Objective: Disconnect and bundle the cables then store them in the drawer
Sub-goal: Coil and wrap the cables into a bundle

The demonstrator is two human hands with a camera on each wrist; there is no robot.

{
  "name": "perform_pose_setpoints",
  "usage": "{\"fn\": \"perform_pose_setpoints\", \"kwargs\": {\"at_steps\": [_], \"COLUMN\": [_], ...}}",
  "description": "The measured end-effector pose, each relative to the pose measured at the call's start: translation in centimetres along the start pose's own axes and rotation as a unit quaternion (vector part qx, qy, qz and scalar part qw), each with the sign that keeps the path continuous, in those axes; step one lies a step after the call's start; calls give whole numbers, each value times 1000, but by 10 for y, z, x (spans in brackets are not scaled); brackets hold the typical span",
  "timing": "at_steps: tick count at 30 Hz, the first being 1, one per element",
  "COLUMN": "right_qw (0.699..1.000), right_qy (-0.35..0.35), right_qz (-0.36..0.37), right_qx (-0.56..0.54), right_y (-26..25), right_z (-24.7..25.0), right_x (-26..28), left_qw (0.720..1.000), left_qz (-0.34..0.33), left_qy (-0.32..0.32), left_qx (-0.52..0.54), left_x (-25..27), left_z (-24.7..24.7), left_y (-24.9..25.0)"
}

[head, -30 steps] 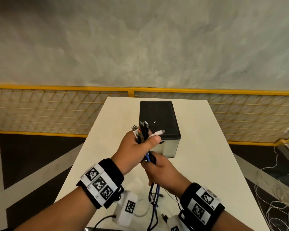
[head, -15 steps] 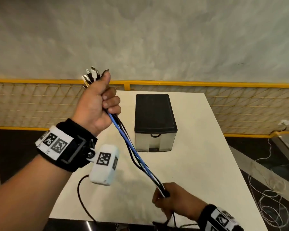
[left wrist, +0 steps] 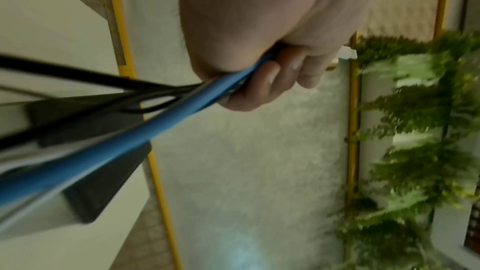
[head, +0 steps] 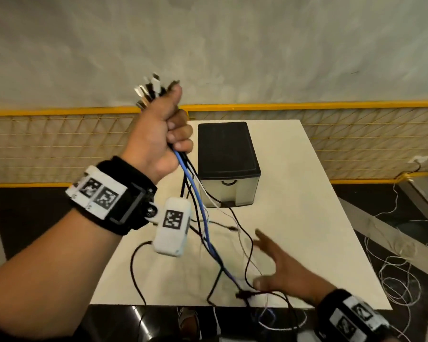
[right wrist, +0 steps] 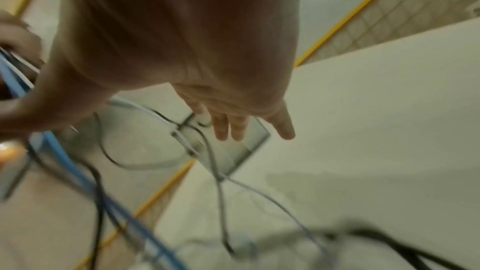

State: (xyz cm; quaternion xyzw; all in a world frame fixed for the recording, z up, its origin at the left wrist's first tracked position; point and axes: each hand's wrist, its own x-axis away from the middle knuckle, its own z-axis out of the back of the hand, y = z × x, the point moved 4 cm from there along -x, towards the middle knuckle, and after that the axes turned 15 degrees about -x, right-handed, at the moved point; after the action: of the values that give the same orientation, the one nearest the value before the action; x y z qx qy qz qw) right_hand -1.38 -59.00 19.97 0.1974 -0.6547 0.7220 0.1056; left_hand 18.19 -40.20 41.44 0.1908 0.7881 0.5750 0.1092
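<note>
A fistful of cables [head: 195, 193], blue, black and white, hangs from the raised left hand [head: 158, 134], whose grip is clenched just below the plug ends [head: 153, 91] fanned above the thumb; the free lengths trail down onto the white desk [head: 307, 218] and over its near edge. The right hand [head: 279, 270] hovers low over the slack, fingers spread and holding nothing. Beyond stands the small drawer unit [head: 229, 166], its drawer closed. To bundle well, the right hand should likely gather the dangling tails and loop them up toward the left fist, keeping the plugs aligned. Half a second earlier the right hand pinched the strands taut; it has since let go.
</note>
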Motion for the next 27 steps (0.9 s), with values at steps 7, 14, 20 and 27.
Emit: {"fn": "perform_pose_setpoints", "kwargs": {"at_steps": [7,14,20,27], "right_qw": [976,990,972,969], "right_qy": [28,59,44,18], "right_qz": [215,127,213,210], "right_qx": [-35,5,-89,-133], "right_y": [-131,-55,-116,-134], "right_z": [-51,-66,-36,-64], "right_x": [-29,-35,-17,-16], "left_qw": [995,998,997,997], "left_qz": [94,64,68,68], "left_qy": [-8,3,-21,-42], "left_qx": [18,19,27,19], "left_x": [27,35,31,48], "left_z": [-48,-42,-38,-62], "left_y": [-88,-56,-23,-47]}}
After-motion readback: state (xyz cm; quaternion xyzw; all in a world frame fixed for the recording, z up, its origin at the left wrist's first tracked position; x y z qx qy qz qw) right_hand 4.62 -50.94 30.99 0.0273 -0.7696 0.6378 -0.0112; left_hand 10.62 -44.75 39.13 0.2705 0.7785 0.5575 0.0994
